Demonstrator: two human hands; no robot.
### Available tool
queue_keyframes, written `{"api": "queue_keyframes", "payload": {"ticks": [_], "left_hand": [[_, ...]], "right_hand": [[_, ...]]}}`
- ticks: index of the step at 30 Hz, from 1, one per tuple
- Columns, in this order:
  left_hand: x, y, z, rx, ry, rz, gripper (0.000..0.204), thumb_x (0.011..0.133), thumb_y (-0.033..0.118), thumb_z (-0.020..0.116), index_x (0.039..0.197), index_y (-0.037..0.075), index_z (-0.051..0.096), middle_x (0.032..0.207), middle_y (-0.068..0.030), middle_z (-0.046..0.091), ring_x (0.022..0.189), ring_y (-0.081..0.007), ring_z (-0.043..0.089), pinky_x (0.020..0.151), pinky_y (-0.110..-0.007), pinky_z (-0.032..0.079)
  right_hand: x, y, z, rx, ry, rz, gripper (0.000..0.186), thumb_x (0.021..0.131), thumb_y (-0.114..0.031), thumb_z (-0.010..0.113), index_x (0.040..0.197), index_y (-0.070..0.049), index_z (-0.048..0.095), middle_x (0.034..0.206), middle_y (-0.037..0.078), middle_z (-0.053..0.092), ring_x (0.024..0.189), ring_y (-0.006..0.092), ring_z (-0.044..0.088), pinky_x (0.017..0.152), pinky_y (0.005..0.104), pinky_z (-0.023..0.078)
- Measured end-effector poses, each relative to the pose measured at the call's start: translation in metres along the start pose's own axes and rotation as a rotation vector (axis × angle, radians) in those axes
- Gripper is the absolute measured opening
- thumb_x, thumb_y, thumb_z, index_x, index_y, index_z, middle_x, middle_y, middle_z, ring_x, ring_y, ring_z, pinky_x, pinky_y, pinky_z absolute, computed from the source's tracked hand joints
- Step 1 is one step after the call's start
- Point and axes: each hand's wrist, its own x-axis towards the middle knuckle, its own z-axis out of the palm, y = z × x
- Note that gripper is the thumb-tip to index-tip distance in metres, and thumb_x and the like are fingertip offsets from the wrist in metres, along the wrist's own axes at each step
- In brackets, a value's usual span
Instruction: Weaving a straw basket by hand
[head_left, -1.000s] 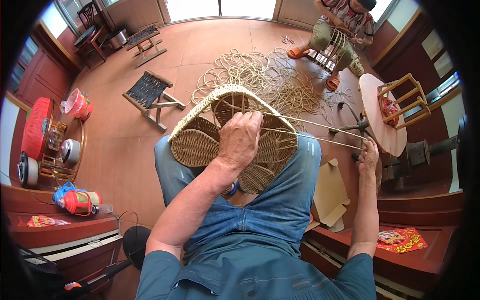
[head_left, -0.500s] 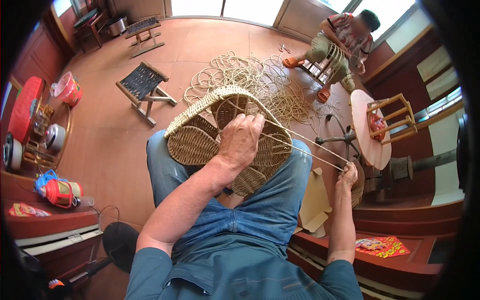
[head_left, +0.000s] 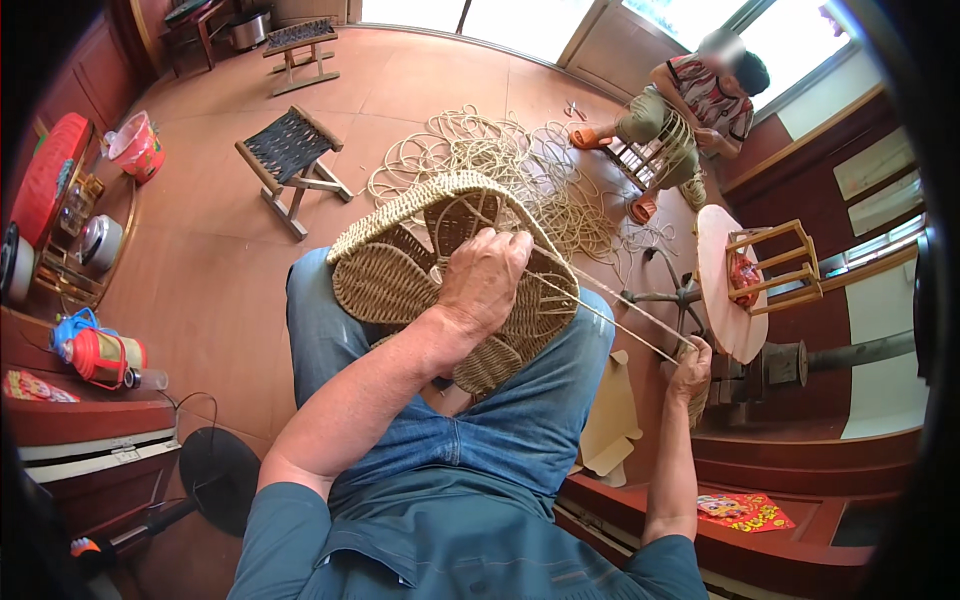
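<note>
A woven rope piece with petal-shaped panels and a thick pale braided rim rests across my thighs. My left hand is closed over its middle, the fingers pinched on a pale cord beside the panels. Two taut strands of the cord run from there to the right. Out beyond my right knee, my right hand is closed round their far end. What lies beneath my left palm is hidden.
A large tangle of cord lies ahead on the floor. Left of it stands a black-strapped folding stool. A seated co-worker handles a wooden frame. At right are a tilted round tabletop and a cardboard piece.
The view has shifted a little. My right hand sits slightly lower in the picture, the strands still taut, while my left hand keeps its place. The co-worker's outstretched hand has drawn in.
</note>
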Motion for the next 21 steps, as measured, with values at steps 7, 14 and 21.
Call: {"api": "queue_keyframes", "payload": {"ticks": [7, 14, 21], "left_hand": [[0.001, -0.004, 0.005, -0.059, 0.108, 0.027, 0.013, 0.093, 0.002, 0.071, 0.099, 0.006, 0.06, 0.086, -0.0118, 0.068, 0.086, -0.0335, 0.069, 0.08, -0.047, 0.059], [0.006, 0.012, 0.017, 0.321, 0.062, 0.025, 0.018, 0.094, 0.002, 0.066, 0.108, 0.006, 0.057, 0.087, -0.009, 0.068, 0.087, -0.0261, 0.073, 0.077, -0.04, 0.062], [0.009, 0.012, 0.022, 0.026, 0.108, -0.03, 0.018, 0.097, -0.001, 0.056, 0.113, 0.006, 0.053, 0.1, -0.0137, 0.069, 0.083, -0.0319, 0.075, 0.074, -0.043, 0.062]], "right_hand": [[0.03, 0.056, -0.044, 0.758, 0.368, 0.9, 0.026, 0.115, -0.024, 0.049, 0.114, -0.02, 0.074, 0.059, -0.01, 0.033, 0.041, 0.0083, 0.024, 0.037, 0.026, 0.022], [0.009, 0.048, -0.03, 0.738, -0.097, 0.97, 0.034, 0.119, -0.042, 0.053, 0.126, -0.011, 0.066, 0.079, -0.007, 0.055, 0.056, 0.0064, 0.04, 0.049, 0.0238, 0.035], [-0.027, -0.024, 0.019, 0.409, -0.382, 0.647, 0.038, 0.117, -0.039, 0.061, 0.145, -0.014, 0.065, 0.091, -0.008, 0.059, 0.061, 0.0034, 0.042, 0.052, 0.0198, 0.035]]}}
